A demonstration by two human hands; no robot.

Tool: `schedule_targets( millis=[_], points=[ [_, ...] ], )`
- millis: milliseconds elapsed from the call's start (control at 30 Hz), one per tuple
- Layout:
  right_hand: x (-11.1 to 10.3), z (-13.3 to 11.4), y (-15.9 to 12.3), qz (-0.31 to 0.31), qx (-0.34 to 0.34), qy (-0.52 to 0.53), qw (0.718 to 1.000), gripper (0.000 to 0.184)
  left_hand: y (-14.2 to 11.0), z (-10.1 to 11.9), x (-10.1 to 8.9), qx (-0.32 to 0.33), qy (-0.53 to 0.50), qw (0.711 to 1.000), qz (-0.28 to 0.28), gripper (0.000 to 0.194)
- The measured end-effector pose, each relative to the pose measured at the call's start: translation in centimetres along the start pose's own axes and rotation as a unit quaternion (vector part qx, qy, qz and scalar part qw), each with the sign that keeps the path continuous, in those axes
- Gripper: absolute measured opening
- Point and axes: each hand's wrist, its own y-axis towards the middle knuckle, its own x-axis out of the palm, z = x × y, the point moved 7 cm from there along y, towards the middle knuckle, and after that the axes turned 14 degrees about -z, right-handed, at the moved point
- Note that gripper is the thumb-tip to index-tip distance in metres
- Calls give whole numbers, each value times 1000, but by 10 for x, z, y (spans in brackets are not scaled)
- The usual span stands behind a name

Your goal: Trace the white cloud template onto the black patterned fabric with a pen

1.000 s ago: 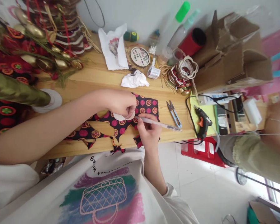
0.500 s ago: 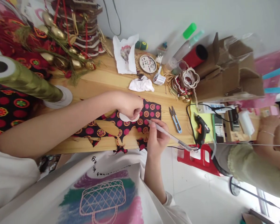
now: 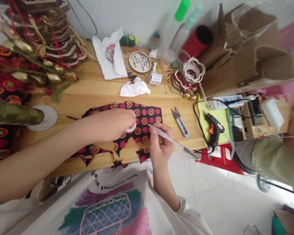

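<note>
A dark patterned fabric (image 3: 144, 121) with pink and orange round motifs lies on the wooden table, its front edge cut ragged. On the fabric my left hand (image 3: 119, 123) is closed, fingers curled at a white disc (image 3: 131, 127) that it mostly covers. My right hand (image 3: 161, 140) grips a pen (image 3: 176, 144), whose tip points at the fabric a little right of the disc. Small blue thread snips (image 3: 180, 122) lie to the right of the fabric.
A glue gun (image 3: 213, 130) with its cable rests on yellow paper at the right, near cardboard boxes (image 3: 237, 71). Crumpled white tissue (image 3: 134, 87) and an embroidery hoop (image 3: 139, 62) sit behind the fabric. At left stands a green ribbon roll (image 3: 14, 112). Another person's sleeve (image 3: 274, 163) shows at right.
The view has shifted. My left hand and the disc have moved left over the fabric, away from the pen. My right hand still holds the pen near the fabric.
</note>
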Motion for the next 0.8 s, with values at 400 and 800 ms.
schedule_targets(
  millis=[400, 800],
  points=[
    [23, -14, 37, -193, -12, -56, 980, 18, -29, 23, 19, -60, 120, 959, 249, 28],
    [22, 4, 30, -108, 40, 52, 992, 25, -30, 23, 25, -52, 131, 944, 299, 33]
  ],
)
